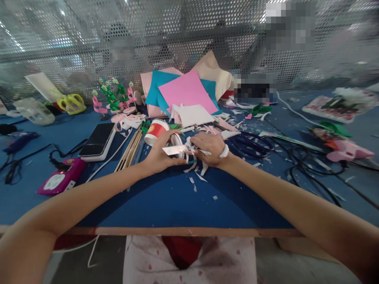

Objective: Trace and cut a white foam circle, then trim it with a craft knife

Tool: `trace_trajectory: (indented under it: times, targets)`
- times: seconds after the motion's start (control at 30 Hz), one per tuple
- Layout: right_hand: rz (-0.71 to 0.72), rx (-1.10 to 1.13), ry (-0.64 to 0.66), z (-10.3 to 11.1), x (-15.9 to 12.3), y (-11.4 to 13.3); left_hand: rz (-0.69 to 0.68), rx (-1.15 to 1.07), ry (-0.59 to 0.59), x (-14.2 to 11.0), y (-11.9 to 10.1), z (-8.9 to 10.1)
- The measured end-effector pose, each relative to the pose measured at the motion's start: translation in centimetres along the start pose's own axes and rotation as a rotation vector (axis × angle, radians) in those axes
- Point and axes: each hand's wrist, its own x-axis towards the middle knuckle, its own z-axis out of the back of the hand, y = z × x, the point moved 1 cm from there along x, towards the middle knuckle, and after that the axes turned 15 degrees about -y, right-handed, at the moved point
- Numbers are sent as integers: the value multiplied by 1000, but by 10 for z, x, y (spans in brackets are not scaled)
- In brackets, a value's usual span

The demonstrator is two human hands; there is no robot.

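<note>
My left hand (160, 154) curls its fingers and thumb around a white round piece (177, 139), like a roll or a cup rim; its kind is partly hidden. A pale, shiny flat strip (174, 150) crosses in front of it between my hands. My right hand (209, 146) is closed, its fingertips pinching crumpled white paper scraps (188, 145) beside that strip. A white band circles the right wrist. Just behind my left hand, a red and white paper cup (156, 131) lies tilted.
Wooden sticks (130, 148), a black-topped device (98, 141) and a purple power socket (62, 176) lie left. Coloured paper sheets (188, 92) are piled behind. Blue-handled scissors (251, 144) and black cables (308, 165) lie right. Paper snippets litter the blue table (177, 207).
</note>
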Motion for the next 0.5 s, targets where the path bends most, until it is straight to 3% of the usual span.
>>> trace_trajectory:
  times: [0.3, 0.5]
  targets:
    - [-37, -20, -20, -1, 1, -5, 110, -139, 4, 0, -4, 0]
    - [-19, -11, -28, 2, 3, -3, 47, -43, -3, 0, -3, 1]
